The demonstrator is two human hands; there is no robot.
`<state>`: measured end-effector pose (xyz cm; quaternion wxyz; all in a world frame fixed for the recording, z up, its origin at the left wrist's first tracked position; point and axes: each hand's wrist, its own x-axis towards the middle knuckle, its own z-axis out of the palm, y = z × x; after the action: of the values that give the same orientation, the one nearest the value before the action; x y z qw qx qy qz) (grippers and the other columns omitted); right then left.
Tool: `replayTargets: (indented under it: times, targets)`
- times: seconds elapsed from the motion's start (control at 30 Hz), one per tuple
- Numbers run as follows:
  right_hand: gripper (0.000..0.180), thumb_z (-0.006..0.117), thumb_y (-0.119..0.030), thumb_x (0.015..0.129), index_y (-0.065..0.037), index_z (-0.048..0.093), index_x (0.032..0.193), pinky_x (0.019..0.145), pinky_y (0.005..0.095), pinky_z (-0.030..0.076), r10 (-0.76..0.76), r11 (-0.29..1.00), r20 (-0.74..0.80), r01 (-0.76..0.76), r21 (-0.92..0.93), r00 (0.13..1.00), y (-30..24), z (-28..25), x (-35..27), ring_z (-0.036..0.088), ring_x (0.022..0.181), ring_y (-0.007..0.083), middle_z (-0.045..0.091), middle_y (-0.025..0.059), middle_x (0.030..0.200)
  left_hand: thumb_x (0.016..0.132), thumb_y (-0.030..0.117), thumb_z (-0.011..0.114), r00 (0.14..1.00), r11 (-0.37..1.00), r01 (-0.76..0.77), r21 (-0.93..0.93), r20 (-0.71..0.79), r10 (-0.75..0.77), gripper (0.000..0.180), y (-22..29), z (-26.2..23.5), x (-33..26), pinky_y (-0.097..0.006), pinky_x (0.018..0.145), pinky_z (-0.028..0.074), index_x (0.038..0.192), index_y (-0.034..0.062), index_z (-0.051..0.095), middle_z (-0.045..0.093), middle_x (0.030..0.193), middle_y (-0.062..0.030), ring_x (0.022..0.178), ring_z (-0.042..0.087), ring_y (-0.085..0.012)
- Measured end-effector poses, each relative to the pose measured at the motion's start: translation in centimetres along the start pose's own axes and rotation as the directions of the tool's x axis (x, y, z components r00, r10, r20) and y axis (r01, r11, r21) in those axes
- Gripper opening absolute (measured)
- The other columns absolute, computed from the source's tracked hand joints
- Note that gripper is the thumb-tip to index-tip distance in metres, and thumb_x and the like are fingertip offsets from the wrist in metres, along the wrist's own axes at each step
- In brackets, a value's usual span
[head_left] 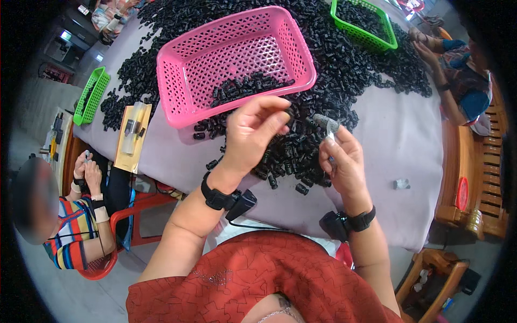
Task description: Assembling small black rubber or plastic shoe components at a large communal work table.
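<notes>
My left hand (pixel 250 134) hovers at the near edge of the pink basket (pixel 237 112), its fingers curled toward the thumb. Anything between those fingertips cannot be told from the black parts behind. My right hand (pixel 347 164) is closed, thumb against fingers, to the right of it. At its fingertips shows a grey speckled piece (pixel 327 124), which may be a wrap on the index finger, with a whitish strip below. Under and between both hands lies a heap of small black cylindrical parts (pixel 293 153). More such parts are inside the pink basket, toward its near side.
Black parts spread across the cloth-covered table (pixel 388 134). Green baskets stand at the far right (pixel 379 44) and left (pixel 89 105). A cardboard piece (pixel 132 139) lies left, a small greyish roll (pixel 401 184) right. Other people sit around; one person's hands (pixel 89 172) are at left.
</notes>
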<state>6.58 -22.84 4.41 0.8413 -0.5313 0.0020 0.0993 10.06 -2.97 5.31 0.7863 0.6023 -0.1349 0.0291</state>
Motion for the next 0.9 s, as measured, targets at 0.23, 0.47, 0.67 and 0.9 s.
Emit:
replayTargets:
  times: [0.23,0.47,0.67,0.9]
  targets:
    - [0.035,0.056,-0.006,0.091,0.000,0.051,0.125,0.044,0.0178,0.031,0.009,1.000,0.022,-0.009,-0.020,1.000,-0.4,0.4,-0.2,0.041,0.054,0.0036,0.051,-0.0022,0.072,0.086,0.002,0.065,0.923,0.869,-0.201,0.453,-0.210,0.323,0.017,-0.4,-3.4,3.3,-0.025,0.073,0.049,0.103,0.0015,0.064,0.064,0.092,-0.0041,0.080,0.060,-0.0122]
    - [0.036,0.058,-0.006,0.090,0.000,0.052,0.125,0.045,0.0175,0.031,-0.007,1.000,0.021,0.007,-0.022,1.000,-0.1,0.1,0.0,0.042,0.054,0.0032,0.051,-0.0030,0.072,0.080,0.008,0.069,0.887,0.383,-0.342,0.858,0.161,0.432,0.017,-0.1,-3.2,2.9,-0.036,0.079,0.048,0.096,0.0035,0.067,0.065,0.093,-0.0107,0.087,0.060,-0.0274]
    - [0.023,0.061,-0.009,0.090,-0.002,0.058,0.112,0.045,0.0172,0.031,-0.010,0.996,-0.016,0.009,-0.093,1.000,-0.2,0.1,-0.2,0.044,0.054,0.0029,0.053,-0.0038,0.072,0.081,0.003,0.067,0.892,0.599,-0.397,0.695,0.141,0.429,0.009,1.6,-1.8,2.0,-0.029,0.062,0.047,0.090,0.0016,0.066,0.063,0.088,-0.0068,0.073,0.061,-0.0181]
    - [0.024,0.060,-0.010,0.090,-0.003,0.058,0.113,0.052,0.0167,0.035,-0.034,0.984,-0.015,0.031,-0.175,0.999,-0.5,0.2,-0.4,0.047,0.060,0.0027,0.055,-0.0038,0.077,0.079,0.004,0.064,0.916,0.426,-0.368,0.827,0.402,0.011,0.013,0.3,-2.6,1.2,-0.037,0.068,0.050,0.092,0.0032,0.063,0.061,0.090,-0.0111,0.078,0.062,-0.0289]
